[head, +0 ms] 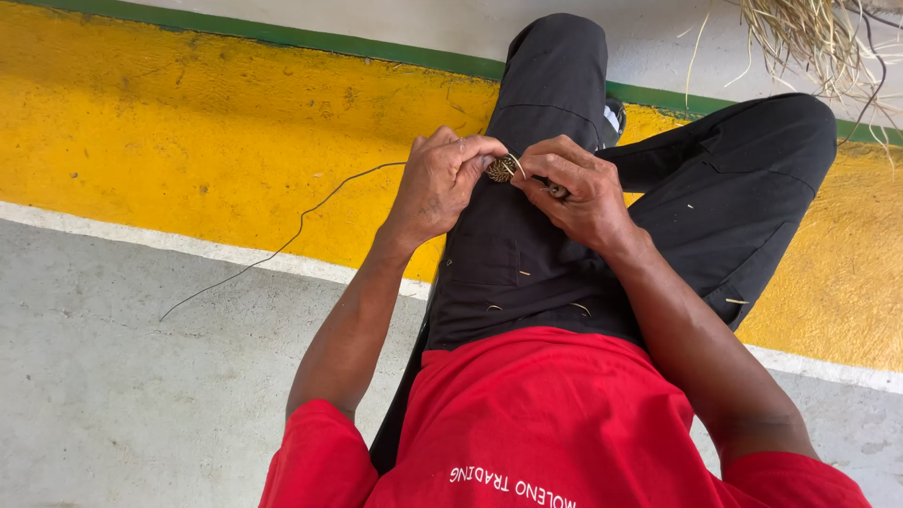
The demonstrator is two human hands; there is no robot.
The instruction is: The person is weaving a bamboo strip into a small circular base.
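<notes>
Yellow paint covers a broad band of the floor (pixel 188 122) at the left, edged above by a thin green stripe (pixel 282 38) and below by a white line (pixel 141 240), with bare grey concrete (pixel 122 376) nearer the viewer. A long thin dark strand (pixel 282 246) lies across the yellow and the grey, running from the lower left up to the left hand.

The left hand (pixel 440 183) is raised over the lap, its grip clenched: thumb and fingertips pinch the left edge of a small round woven piece (pixel 502 168), tan and dark in a tight coil. Just to the right, touching the same piece, the right hand (pixel 578 193) closes its grip on the other edge, thumb and forefinger pressed together there. A short pale bit shows under its fingers; what it is cannot be told. The woven piece sits between the two hands, held in the air above the left thigh, not resting on anything.

Beneath the hands are black trousers (pixel 536 254), one leg stretched up the frame, the other bent out to the right. A few pale fibre scraps cling to the cloth. A red shirt (pixel 536 414) fills the bottom centre. At the upper right corner, well apart from the hands, lies a bundle of dry straw-coloured fibres (pixel 809 38) on pale floor.
</notes>
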